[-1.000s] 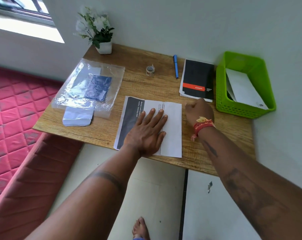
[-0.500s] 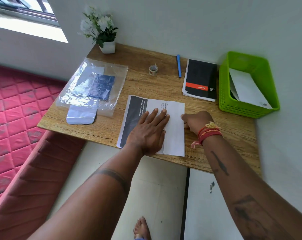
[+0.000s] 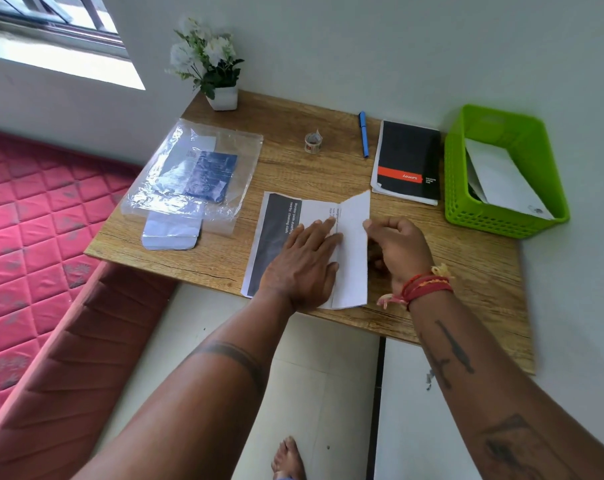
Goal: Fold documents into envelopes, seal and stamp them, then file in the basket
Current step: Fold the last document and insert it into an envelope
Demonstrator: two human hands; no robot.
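A printed document (image 3: 354, 251) with a dark band on its left lies at the front of the wooden table (image 3: 293, 174). My left hand (image 3: 302, 263) presses flat on its middle. My right hand (image 3: 397, 245) grips the paper's right edge and lifts that part up and leftward, so the right third stands tilted off the table. A white envelope (image 3: 170, 233) lies left of the document, partly under a clear plastic bag (image 3: 193, 171) holding more envelopes. A small stamp roll (image 3: 313, 143) stands at the back. The green basket (image 3: 463, 188) at the right holds a white envelope (image 3: 504, 181).
A blue pen (image 3: 363, 134) and a black booklet stack (image 3: 409, 161) lie behind the document. A potted white flower (image 3: 212, 64) stands in the back left corner. A red mattress and a brown cushion lie left of the table. My bare foot shows on the floor.
My right hand moved from the table's right side to the document's right edge, gripped it and raised that part up toward the left. My left hand stayed pressed on the paper.
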